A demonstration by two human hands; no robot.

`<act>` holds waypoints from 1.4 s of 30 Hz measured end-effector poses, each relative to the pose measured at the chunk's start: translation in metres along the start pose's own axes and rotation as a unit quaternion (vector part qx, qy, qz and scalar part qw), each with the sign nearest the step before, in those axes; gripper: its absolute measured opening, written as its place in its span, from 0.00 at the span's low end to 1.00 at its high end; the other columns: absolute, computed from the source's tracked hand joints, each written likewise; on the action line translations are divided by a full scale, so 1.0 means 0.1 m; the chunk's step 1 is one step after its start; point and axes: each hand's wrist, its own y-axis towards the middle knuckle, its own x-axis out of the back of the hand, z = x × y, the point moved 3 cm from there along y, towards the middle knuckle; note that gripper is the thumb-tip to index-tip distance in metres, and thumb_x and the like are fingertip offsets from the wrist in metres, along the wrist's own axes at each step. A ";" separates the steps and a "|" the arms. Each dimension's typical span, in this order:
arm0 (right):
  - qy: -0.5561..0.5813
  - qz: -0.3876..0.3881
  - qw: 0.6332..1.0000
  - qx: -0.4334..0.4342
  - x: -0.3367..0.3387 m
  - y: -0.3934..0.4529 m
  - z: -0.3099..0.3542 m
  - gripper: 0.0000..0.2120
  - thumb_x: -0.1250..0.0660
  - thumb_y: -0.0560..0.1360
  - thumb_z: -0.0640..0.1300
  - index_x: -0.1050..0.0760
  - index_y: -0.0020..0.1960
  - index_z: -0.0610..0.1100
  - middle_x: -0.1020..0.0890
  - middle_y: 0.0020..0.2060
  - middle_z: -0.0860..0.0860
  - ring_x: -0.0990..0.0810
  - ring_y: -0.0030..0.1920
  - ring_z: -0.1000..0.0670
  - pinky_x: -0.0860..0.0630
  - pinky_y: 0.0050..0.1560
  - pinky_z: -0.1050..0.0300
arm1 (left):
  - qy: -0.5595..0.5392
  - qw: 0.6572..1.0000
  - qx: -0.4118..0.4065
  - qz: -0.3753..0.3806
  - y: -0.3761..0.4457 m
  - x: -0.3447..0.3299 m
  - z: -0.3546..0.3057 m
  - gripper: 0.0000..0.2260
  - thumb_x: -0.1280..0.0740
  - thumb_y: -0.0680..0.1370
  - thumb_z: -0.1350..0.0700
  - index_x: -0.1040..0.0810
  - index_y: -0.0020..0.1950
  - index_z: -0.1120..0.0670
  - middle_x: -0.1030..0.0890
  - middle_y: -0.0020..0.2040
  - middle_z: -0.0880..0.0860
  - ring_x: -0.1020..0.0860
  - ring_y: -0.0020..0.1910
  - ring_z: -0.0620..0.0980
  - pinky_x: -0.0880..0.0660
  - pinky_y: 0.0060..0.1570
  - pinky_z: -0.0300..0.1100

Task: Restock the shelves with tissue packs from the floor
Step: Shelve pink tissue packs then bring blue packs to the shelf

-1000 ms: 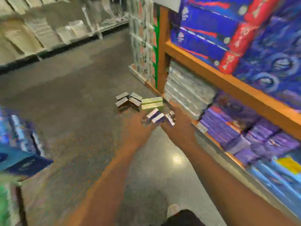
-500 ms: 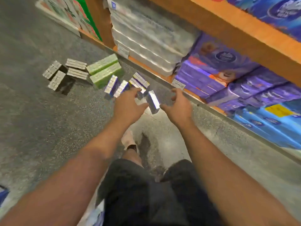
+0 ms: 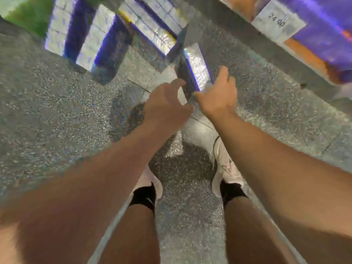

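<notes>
At upper left, 2 blue-and-silver tissue packs [image 3: 83,37] stand on the speckled floor [image 3: 47,111]. At centre, the left hand [image 3: 167,107] curls, fingers spread, holding nothing, beside a silver tissue pack [image 3: 196,65]; the right hand [image 3: 219,96] touches it, grip unclear. A price label [image 3: 278,23] sits upper right.

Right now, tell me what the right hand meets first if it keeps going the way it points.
The right hand would likely meet the silver tissue pack standing just ahead on the floor; blur hides whether its fingers already touch it.
</notes>
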 end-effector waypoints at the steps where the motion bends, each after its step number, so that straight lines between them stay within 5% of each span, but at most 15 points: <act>1: -0.010 0.017 1.000 -0.011 -0.15 0.11 -0.11 0.37 0.24 0.67 0.53 0.38 0.70 0.45 0.28 0.65 0.41 0.28 0.64 0.39 0.29 0.60 0.48 | -0.009 1.000 -0.002 0.007 0.04 -0.18 0.06 0.24 0.31 0.74 0.46 0.28 0.69 0.47 0.22 0.59 0.52 0.26 0.61 0.52 0.32 0.63 0.45; 5: -0.012 0.024 0.999 -0.024 -0.33 0.20 -0.40 0.23 0.28 0.71 0.50 0.31 0.61 0.43 0.20 0.56 0.43 0.23 0.58 0.40 0.28 0.54 0.51 | -0.041 0.999 -0.012 0.023 -0.02 -0.45 0.16 0.25 0.30 0.74 0.47 0.29 0.70 0.47 0.21 0.56 0.50 0.24 0.56 0.50 0.28 0.61 0.49; 9: 0.045 -0.010 0.999 -0.001 0.16 -0.14 -0.25 0.19 0.31 0.70 0.51 0.27 0.57 0.43 0.19 0.50 0.43 0.22 0.51 0.40 0.29 0.48 0.51 | -0.046 0.998 -0.023 -0.032 -0.21 -0.08 0.01 0.23 0.29 0.74 0.49 0.27 0.68 0.49 0.21 0.55 0.52 0.24 0.54 0.52 0.30 0.59 0.43; 13: 0.113 -0.008 0.993 0.022 0.98 -0.69 0.15 0.16 0.35 0.64 0.56 0.28 0.48 0.49 0.20 0.39 0.49 0.22 0.43 0.43 0.26 0.44 0.51 | -0.042 0.994 -0.050 -0.087 -0.34 0.75 -0.50 0.22 0.30 0.73 0.54 0.25 0.67 0.54 0.20 0.56 0.56 0.24 0.57 0.56 0.34 0.61 0.43; 18: 0.169 -0.022 0.979 0.112 2.21 -1.32 1.10 0.22 0.29 0.66 0.52 0.27 0.58 0.49 0.22 0.36 0.55 0.23 0.39 0.49 0.27 0.44 0.53 | -0.050 0.975 -0.141 -0.162 -0.59 2.12 -1.09 0.23 0.35 0.72 0.49 0.22 0.63 0.60 0.20 0.52 0.62 0.22 0.53 0.62 0.27 0.57 0.53; 22: 0.228 -0.009 0.950 0.215 3.19 -1.89 2.08 0.19 0.25 0.68 0.48 0.27 0.56 0.50 0.21 0.35 0.57 0.25 0.34 0.61 0.30 0.38 0.66 | -0.082 0.968 -0.036 -0.236 -1.10 3.57 -1.38 0.23 0.35 0.76 0.44 0.29 0.71 0.48 0.27 0.64 0.59 0.28 0.63 0.57 0.34 0.65 0.45; 27: 0.321 0.096 0.875 0.350 4.18 -2.75 3.20 0.17 0.26 0.70 0.38 0.27 0.55 0.47 0.24 0.28 0.59 0.29 0.29 0.63 0.34 0.34 0.71 | -0.171 0.910 -0.016 -0.378 -2.29 5.20 -1.57 0.25 0.34 0.77 0.41 0.32 0.73 0.46 0.25 0.67 0.51 0.28 0.66 0.49 0.35 0.62 0.40; 31: 0.359 0.204 0.800 0.435 4.54 -3.70 3.74 0.23 0.26 0.64 0.51 0.25 0.57 0.47 0.21 0.31 0.54 0.25 0.34 0.56 0.30 0.40 0.59 | -0.280 0.849 0.014 -0.448 -3.57 5.87 -1.60 0.14 0.33 0.75 0.40 0.21 0.55 0.46 0.17 0.47 0.42 0.20 0.46 0.40 0.26 0.51 0.43; 34: 0.371 0.287 0.745 0.475 4.65 -4.52 4.02 0.29 0.28 0.63 0.56 0.29 0.62 0.53 0.17 0.44 0.43 0.20 0.42 0.50 0.25 0.44 0.48 | -0.307 0.796 0.072 -0.517 -4.68 6.09 -1.53 0.15 0.34 0.71 0.37 0.21 0.53 0.43 0.17 0.46 0.44 0.18 0.47 0.49 0.22 0.51 0.57; 36: 0.364 0.335 0.708 0.503 4.70 -5.08 4.17 0.34 0.28 0.65 0.56 0.36 0.68 0.56 0.16 0.48 0.44 0.17 0.48 0.45 0.22 0.50 0.42 | -0.308 0.765 0.101 -0.556 -5.40 6.14 -1.41 0.16 0.36 0.70 0.36 0.21 0.53 0.42 0.16 0.46 0.45 0.18 0.48 0.53 0.22 0.49 0.63; 39: 0.328 0.370 0.662 0.563 4.68 -6.03 4.36 0.33 0.30 0.70 0.55 0.39 0.72 0.56 0.15 0.50 0.49 0.17 0.52 0.43 0.23 0.56 0.39 | -0.320 0.691 0.149 -0.631 -6.55 6.06 -1.25 0.07 0.35 0.76 0.43 0.21 0.50 0.41 0.18 0.45 0.41 0.19 0.45 0.46 0.23 0.51 0.53; 42: 0.290 0.399 0.622 0.608 4.57 -7.18 4.38 0.24 0.31 0.75 0.49 0.33 0.69 0.53 0.15 0.50 0.49 0.17 0.51 0.45 0.21 0.55 0.43 | -0.285 0.610 0.204 -0.711 -7.83 5.84 -1.09 0.12 0.41 0.82 0.47 0.20 0.54 0.48 0.19 0.51 0.47 0.22 0.52 0.49 0.29 0.56 0.47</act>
